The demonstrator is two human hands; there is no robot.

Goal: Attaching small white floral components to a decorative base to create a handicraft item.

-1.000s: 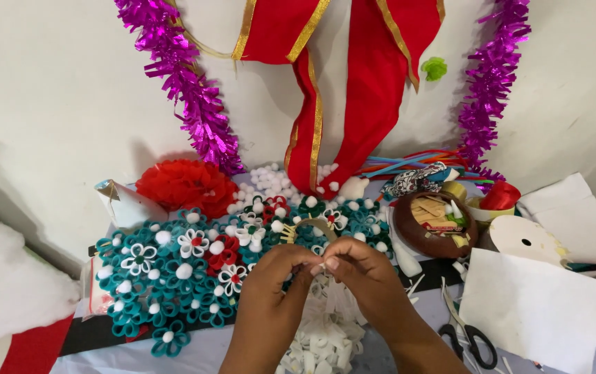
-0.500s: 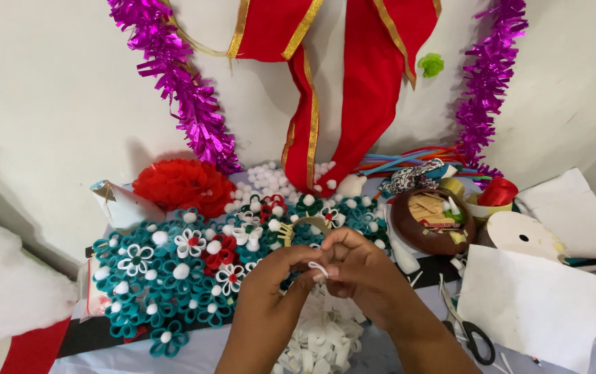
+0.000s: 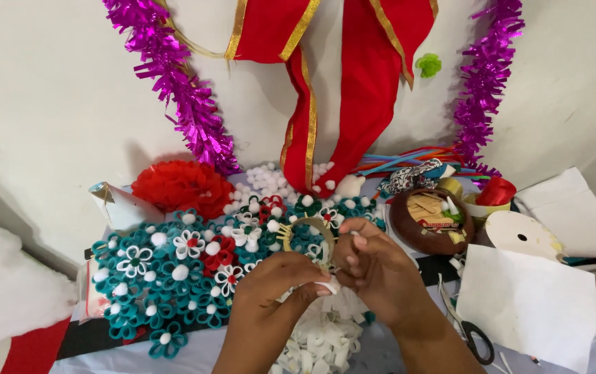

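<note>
**White strip pinched between both hands**

A small white paper strip [image 3: 328, 285] is held at the near middle of the worktop [image 3: 381, 350], where the two hands meet. The left hand [image 3: 270, 291] is curled, its thumb and forefinger pressed together on the strip. The right hand [image 3: 374, 266] is bent over it from the right, its fingers [image 3: 351, 260] closed on the same strip from above. Directly below the hands, a heap of white loops [image 3: 319, 343] is seen on the worktop. Just beyond the hands, a gold ring [image 3: 305, 235] is set upright among teal flowers [image 3: 166, 277], which are spread to the left, mixed with red and white ones. A red pompom [image 3: 180, 187] lies farther back on the left. To the right, a brown bowl [image 3: 430, 221] is filled with paper scraps, and a white sheet [image 3: 527, 305] lies near the right edge, with black scissors [image 3: 477, 339] beside it. Purple tinsel [image 3: 187, 104] and red cloth [image 3: 360, 97] are hung on the far wall.
</note>
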